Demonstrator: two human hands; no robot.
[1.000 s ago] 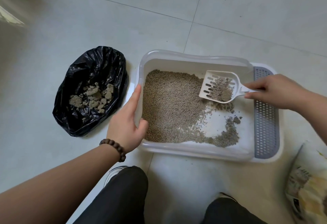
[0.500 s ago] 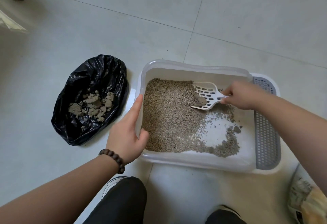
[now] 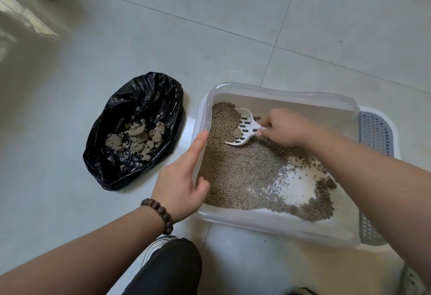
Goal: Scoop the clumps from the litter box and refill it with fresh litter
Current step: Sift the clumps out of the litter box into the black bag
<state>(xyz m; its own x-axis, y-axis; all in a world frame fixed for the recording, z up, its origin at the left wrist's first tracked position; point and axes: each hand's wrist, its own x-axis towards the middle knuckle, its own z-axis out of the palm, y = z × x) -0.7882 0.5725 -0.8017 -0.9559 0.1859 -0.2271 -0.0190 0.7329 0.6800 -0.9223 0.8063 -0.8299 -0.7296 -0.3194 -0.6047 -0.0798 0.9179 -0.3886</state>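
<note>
Spillage is the risk: a clump (image 3: 237,133) is carried on the tilted scoop (image 3: 245,129), pinched by right hand (image 3: 283,129) fingers inside the litter box (image 3: 279,95), steadied by left hand (image 3: 180,182) fingers; it could be dropped short of the bag (image 3: 140,98).

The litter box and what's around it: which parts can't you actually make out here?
- Scoop handle: head view, wrapped inside the right hand.
- Litter box right side: crossed by the right forearm.
- Grey grate: its middle is behind that forearm.
- Black bag: its depth is lost in folds.
- Left hand fingers: behind the box wall.
</note>
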